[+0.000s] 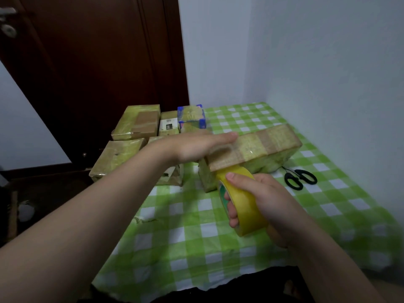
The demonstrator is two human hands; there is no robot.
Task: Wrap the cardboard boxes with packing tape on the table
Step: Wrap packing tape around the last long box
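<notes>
Yellow tape roll (248, 203): grips it in right hand (270, 204) at near end of cardboard box (270, 143) (left hand (196, 147) flat on top).

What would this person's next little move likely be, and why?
Probably draw the tape roll down and under the box, pulling it taut. The right hand grips the roll, whose tape is already stuck to the box's near edge, while the left hand lies flat on the box, steadying it.
</notes>
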